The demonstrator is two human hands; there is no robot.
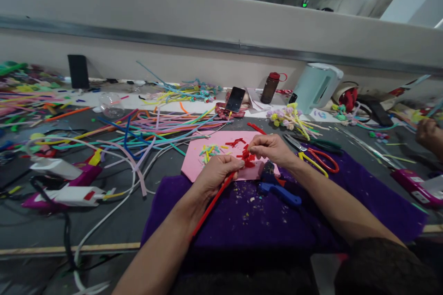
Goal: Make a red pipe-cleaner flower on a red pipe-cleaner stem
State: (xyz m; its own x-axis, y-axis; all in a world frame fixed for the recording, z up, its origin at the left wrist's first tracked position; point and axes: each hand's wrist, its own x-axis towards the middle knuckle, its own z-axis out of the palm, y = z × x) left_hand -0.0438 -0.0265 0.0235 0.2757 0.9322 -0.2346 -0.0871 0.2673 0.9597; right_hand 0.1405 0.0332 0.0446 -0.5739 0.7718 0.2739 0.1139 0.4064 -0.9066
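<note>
My left hand is closed on a long red pipe cleaner, which slants down toward me. At its upper end, between my hands, is a cluster of short red pieces. My right hand pinches at this cluster; exactly what lies between its fingertips is too small to tell. Under both hands lies a pink board, with short yellow and teal pieces and cut red bits on it. A tool with a blue handle rests by the board's right edge.
Purple cloth covers the near table. To the right lie red-handled scissors and a yellow-handled tool. Long pipe cleaners, cables and power strips spread leftward. Behind stand a phone, bottle and kettle. Another person's hand shows far right.
</note>
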